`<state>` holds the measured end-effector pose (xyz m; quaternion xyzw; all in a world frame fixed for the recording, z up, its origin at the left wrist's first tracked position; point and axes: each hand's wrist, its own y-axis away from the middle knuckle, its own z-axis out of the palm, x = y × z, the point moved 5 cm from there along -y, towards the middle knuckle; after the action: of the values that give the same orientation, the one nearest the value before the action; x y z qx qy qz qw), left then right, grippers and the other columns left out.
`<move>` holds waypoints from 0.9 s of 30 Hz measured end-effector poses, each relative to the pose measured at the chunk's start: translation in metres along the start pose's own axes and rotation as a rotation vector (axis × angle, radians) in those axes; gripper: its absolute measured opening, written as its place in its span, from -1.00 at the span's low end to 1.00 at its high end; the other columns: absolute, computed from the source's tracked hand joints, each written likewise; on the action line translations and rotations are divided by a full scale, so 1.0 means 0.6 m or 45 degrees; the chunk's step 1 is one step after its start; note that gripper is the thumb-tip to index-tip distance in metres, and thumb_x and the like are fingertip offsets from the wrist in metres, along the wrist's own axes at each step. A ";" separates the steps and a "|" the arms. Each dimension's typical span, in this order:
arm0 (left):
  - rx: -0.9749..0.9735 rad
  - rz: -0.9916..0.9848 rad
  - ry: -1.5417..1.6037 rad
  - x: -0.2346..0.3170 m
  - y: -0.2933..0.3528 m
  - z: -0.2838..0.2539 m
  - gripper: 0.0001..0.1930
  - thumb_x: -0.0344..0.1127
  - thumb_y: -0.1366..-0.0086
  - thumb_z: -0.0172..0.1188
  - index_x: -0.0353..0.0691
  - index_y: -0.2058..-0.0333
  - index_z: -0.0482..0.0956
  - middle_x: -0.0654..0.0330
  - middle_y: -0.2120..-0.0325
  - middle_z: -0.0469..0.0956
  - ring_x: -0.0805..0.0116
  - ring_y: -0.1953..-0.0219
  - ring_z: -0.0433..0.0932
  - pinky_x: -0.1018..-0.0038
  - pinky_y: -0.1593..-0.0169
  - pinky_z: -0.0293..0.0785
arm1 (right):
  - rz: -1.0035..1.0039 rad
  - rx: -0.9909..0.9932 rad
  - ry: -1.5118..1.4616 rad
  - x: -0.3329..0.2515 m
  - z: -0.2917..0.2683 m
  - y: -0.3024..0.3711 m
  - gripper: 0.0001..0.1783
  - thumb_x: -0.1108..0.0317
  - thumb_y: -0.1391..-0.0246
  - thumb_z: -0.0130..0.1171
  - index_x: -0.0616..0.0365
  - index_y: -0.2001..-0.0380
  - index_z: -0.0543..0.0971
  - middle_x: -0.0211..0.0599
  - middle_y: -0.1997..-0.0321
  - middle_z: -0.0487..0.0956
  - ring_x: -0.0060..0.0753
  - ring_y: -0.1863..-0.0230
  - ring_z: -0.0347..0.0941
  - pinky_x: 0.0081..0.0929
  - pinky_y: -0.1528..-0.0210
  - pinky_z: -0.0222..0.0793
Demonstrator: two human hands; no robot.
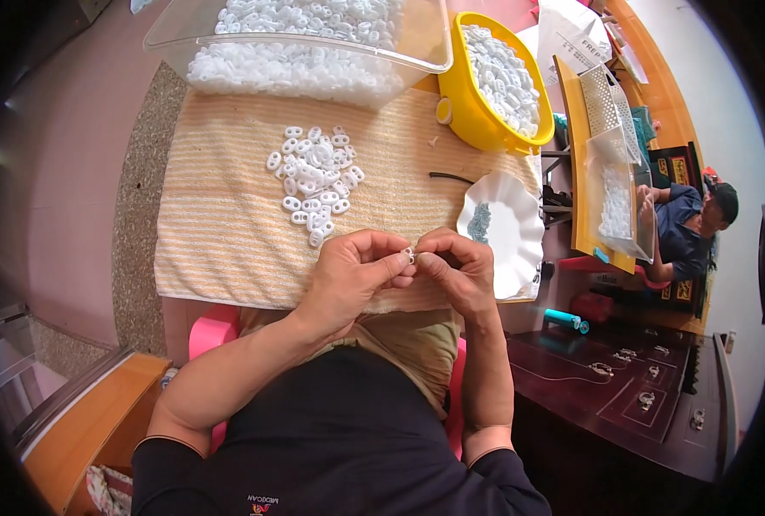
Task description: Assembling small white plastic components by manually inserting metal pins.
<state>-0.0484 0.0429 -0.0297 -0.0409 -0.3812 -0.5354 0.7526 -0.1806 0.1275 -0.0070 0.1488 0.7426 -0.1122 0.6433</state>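
Close to the towel's front edge, my left hand [358, 273] pinches a small white plastic piece [411, 255] between thumb and fingertips. From the other side my right hand [460, 271] closes its thumb and forefinger on the same piece. Fingers cover most of it, so its full shape and anything inside it are hidden. Beyond my left hand lies a loose pile of white oval two-hole plastic pieces [318, 172]. A white wavy-rimmed plate [520, 232] sits beside my right hand, bearing a heap of tiny grey-green parts [479, 223].
A striped beige towel [219, 198] covers the table. Along its far side stand a clear bin [296, 52] and a yellow tub [451, 86], both full of white pieces. A thin black strip [451, 177] lies near the plate. Another person [692, 219] sits at the right.
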 end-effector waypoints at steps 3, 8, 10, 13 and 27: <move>-0.004 0.004 -0.001 0.001 0.000 -0.001 -0.85 -0.49 -0.25 0.17 -0.37 0.20 0.53 0.14 0.36 0.61 0.49 0.35 0.60 0.59 0.23 0.58 | 0.011 0.005 -0.012 -0.002 0.002 0.000 -0.93 0.58 -0.08 0.18 0.36 0.33 0.56 -0.28 0.29 0.54 -0.54 0.28 0.47 -0.65 0.22 0.40; -0.006 0.011 -0.002 0.002 0.000 -0.001 -0.85 -0.49 -0.25 0.17 -0.37 0.21 0.53 0.14 0.37 0.61 0.49 0.35 0.60 0.59 0.23 0.58 | 0.024 0.011 -0.014 -0.001 0.002 0.002 -0.91 0.56 -0.08 0.19 0.36 0.32 0.56 -0.28 0.28 0.54 -0.55 0.26 0.46 -0.65 0.21 0.40; 0.000 0.005 0.008 0.003 0.001 0.001 -0.84 -0.50 -0.25 0.18 -0.42 0.20 0.54 0.15 0.37 0.60 0.51 0.36 0.58 0.62 0.24 0.54 | 0.008 0.014 -0.003 0.000 0.001 0.002 -0.91 0.55 -0.08 0.20 0.36 0.32 0.56 -0.28 0.28 0.54 -0.56 0.26 0.46 -0.66 0.20 0.40; -0.011 0.010 0.013 0.003 0.000 0.000 -0.84 -0.49 -0.25 0.18 -0.42 0.20 0.54 0.15 0.36 0.60 0.51 0.36 0.58 0.62 0.24 0.55 | 0.020 0.035 -0.004 0.000 0.002 0.003 -0.91 0.55 -0.08 0.19 0.36 0.32 0.56 -0.29 0.28 0.54 -0.56 0.26 0.46 -0.66 0.20 0.40; -0.004 -0.002 0.028 0.001 0.000 -0.001 -0.85 -0.50 -0.24 0.18 -0.38 0.21 0.54 0.15 0.37 0.60 0.49 0.36 0.58 0.60 0.24 0.57 | 0.083 0.093 -0.185 0.005 0.005 0.007 -0.90 0.55 -0.07 0.20 0.37 0.33 0.55 -0.28 0.28 0.54 -0.56 0.26 0.44 -0.65 0.19 0.37</move>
<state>-0.0480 0.0418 -0.0297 -0.0359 -0.3722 -0.5371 0.7561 -0.1766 0.1305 -0.0104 0.1879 0.6842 -0.1287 0.6928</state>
